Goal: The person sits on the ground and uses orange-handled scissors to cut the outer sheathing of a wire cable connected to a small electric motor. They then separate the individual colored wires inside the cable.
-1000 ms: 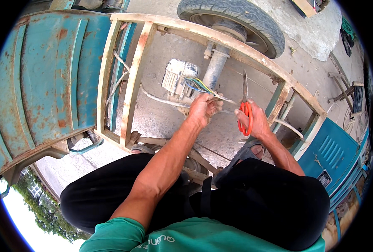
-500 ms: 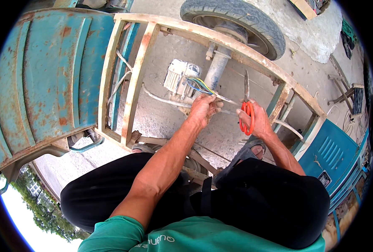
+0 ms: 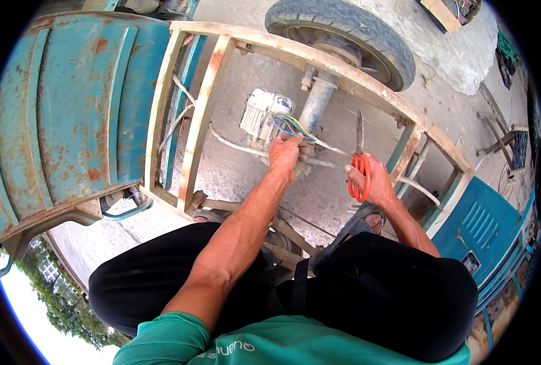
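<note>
My left hand (image 3: 284, 156) is closed, its fingertips pinching a bundle of blue, yellow and green wires (image 3: 297, 126) beside a pale finned motor (image 3: 261, 117). The wires bow upward above the fingers. From them a whitish cable end (image 3: 331, 148) stretches right toward my right hand (image 3: 377, 180); whether those fingers also touch it I cannot tell. My right hand grips scissors (image 3: 360, 163) by their red-orange handles, blades pointing up and away from me. Just right of my left hand lies a grey corrugated conduit (image 3: 320, 162).
A rusty cream metal frame (image 3: 270, 36) surrounds the work, with an axle tube (image 3: 317, 104) and tyre (image 3: 368, 36) behind. To the left stands a rusty teal panel (image 3: 79, 103); at right, a blue louvred box (image 3: 474, 213). A small stool (image 3: 514, 146) stands beyond.
My left hand has shifted left, closer to the motor, and the coloured wires now bow up more. My right hand has barely moved and still holds the scissors.
</note>
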